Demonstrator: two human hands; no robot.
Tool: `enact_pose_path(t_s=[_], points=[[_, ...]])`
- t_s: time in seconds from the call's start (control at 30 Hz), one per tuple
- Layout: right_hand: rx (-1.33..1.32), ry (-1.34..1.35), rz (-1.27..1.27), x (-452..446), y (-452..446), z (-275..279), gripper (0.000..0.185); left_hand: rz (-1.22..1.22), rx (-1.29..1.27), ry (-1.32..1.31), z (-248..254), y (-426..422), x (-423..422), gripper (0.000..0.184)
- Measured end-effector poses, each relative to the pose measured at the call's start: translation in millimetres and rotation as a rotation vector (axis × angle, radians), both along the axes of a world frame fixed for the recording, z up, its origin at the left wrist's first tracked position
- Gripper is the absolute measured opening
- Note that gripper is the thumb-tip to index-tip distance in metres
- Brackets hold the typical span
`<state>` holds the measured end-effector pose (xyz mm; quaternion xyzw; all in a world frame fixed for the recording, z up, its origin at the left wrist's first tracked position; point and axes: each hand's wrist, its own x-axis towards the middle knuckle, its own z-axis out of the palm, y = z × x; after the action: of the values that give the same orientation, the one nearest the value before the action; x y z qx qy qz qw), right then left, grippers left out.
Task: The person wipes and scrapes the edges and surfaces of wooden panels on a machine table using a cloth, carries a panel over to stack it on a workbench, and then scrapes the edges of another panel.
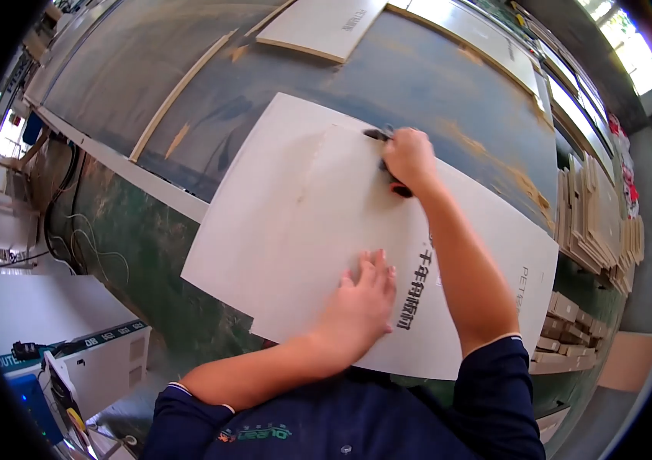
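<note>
A large white board or sheet [265,222] with dark printed lettering lies in front of me, its upper part on the grey work table and its lower edge near my body. My right hand [409,157] is closed around a black hand tool [400,188] with an orange-red part, held at the board's far edge. The fist hides most of the tool, so its exact kind is unclear. Flat on the lower middle of the board rests my left hand [368,295], fingers stretched out, left of the printed characters.
A smaller white board [322,27] and a thin wooden strip [180,96] lie on the dusty table [418,84]. Stacked panels [590,211] stand at the right, with bundled pieces [567,330] below. A white cabinet [104,368] and loose cables [92,238] are at the left.
</note>
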<state>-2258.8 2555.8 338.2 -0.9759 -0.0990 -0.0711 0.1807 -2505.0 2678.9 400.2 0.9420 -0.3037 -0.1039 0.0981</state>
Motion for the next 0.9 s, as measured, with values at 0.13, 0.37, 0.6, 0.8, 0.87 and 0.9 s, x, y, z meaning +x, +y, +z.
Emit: enact_pose_path(t_s=[0.13, 0.37, 0.6, 0.8, 0.87, 0.9], points=[[0.209, 0.284, 0.049, 8.8, 134.6, 26.2, 0.02, 0.194, -0.43, 0.193, -8.8, -5.3, -4.3, 0.067], [0.604, -0.154, 0.429, -9.5, 216.1, 99.0, 0.017, -0.029, -0.004, 0.073, -17.0, -0.1, -6.6, 0.062], [0.367, -0.479, 0.273, 44.4, 48.9, 121.6, 0.02, 0.04, 0.017, -0.092, -9.6, 2.8, -6.4, 0.087], [0.195, -0.019, 0.451, 21.6, 58.5, 10.4, 0.019, 0.093, -0.114, -0.053, -13.1, 5.3, -17.4, 0.087], [0.117, 0.013, 0.437, 7.7, 72.1, 23.8, 0.019, 0.116, -0.228, -0.069, -7.4, 19.6, -34.2, 0.088], [0.106, 0.049, 0.454, 12.5, 72.7, 25.9, 0.02, 0.114, -0.272, -0.035, -5.2, 28.8, -44.1, 0.088]])
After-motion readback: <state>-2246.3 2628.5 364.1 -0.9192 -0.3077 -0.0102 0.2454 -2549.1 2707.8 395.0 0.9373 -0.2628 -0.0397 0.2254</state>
